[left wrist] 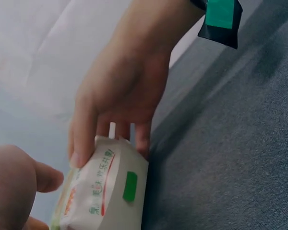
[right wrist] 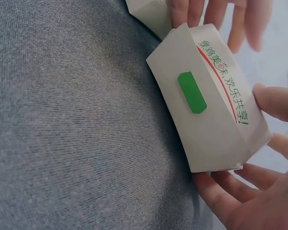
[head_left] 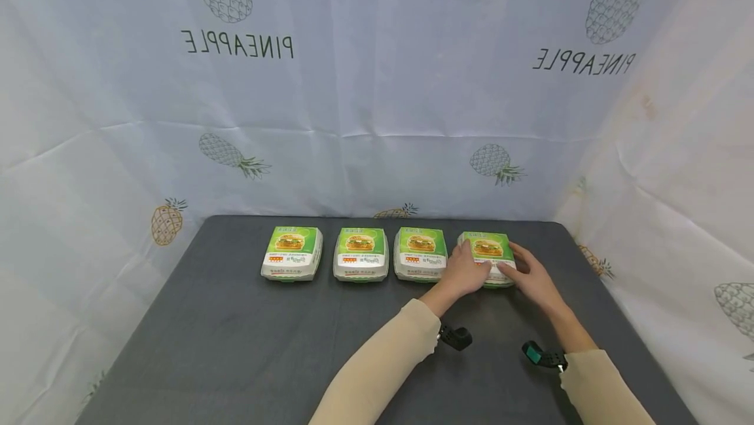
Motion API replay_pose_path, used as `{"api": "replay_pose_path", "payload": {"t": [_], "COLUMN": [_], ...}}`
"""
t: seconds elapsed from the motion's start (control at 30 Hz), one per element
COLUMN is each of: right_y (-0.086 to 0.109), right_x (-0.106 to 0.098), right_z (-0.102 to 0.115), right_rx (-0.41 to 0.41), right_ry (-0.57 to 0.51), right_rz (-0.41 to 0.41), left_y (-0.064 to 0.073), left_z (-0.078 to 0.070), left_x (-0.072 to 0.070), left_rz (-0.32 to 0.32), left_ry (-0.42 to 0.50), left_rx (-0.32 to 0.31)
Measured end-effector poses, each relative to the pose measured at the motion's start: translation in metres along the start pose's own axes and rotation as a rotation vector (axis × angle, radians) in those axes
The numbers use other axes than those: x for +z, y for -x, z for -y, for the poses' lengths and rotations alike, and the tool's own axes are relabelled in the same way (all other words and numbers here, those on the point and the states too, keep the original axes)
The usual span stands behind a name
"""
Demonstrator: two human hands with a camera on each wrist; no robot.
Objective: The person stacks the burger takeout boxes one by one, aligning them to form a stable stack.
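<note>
A white-and-green paper burger box [head_left: 495, 248] is at the right end of a row. My right hand [head_left: 533, 277] grips its right end, the thumb on the upper edge and the fingers curled round the side, as the right wrist view shows. On the left side my left hand [head_left: 465, 271] reaches over the box; its fairly straight fingers [right wrist: 194, 9] come down at that end while its thumb stands over the lid. The box front [right wrist: 201, 105] bears a green sticker and printed characters. Part of the lid is hidden by the hands.
Three matching burger boxes stand in line to the left: a near one [head_left: 421, 255], a middle one [head_left: 360, 255] and a far-left one [head_left: 292, 253]. The dark grey table [head_left: 247, 340] meets a white pineapple-print cloth [head_left: 365, 97] behind and at both sides.
</note>
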State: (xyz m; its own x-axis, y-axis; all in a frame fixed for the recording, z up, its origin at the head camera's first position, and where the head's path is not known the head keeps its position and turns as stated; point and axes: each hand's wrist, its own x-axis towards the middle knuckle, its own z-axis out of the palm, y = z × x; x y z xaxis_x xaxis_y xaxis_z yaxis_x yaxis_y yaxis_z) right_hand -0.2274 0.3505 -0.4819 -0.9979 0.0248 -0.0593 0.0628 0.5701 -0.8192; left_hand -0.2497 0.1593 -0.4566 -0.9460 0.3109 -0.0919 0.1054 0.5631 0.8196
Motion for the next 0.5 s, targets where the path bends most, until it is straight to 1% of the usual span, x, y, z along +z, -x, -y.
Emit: {"api": "replay_pose_path", "payload": {"t": [0.07,0.17,0.33,0.5], "right_y": [0.001,0.005,0.011,0.016], "right_x": [-0.001,-0.001,-0.004,-0.010], "right_z": [-0.001,-0.001,0.003,0.010], "right_rx": [-0.005,-0.007,-0.006,-0.016], "right_ry": [-0.003,-0.011,-0.011,0.005], "right_rz": [-0.003,-0.008,-0.028,-0.065], "left_y": [0.001,0.001,0.001,0.004], "left_z": [0.000,0.003,0.006,0.001], "left_x": [0.002,0.005,0.010,0.006], "left_rz": [-0.006,-0.018,-0.039,-0.059], "left_ry": [-0.022,-0.025,0.047,0.092], "left_rx": [0.006,0.025,0.048,0.076]}}
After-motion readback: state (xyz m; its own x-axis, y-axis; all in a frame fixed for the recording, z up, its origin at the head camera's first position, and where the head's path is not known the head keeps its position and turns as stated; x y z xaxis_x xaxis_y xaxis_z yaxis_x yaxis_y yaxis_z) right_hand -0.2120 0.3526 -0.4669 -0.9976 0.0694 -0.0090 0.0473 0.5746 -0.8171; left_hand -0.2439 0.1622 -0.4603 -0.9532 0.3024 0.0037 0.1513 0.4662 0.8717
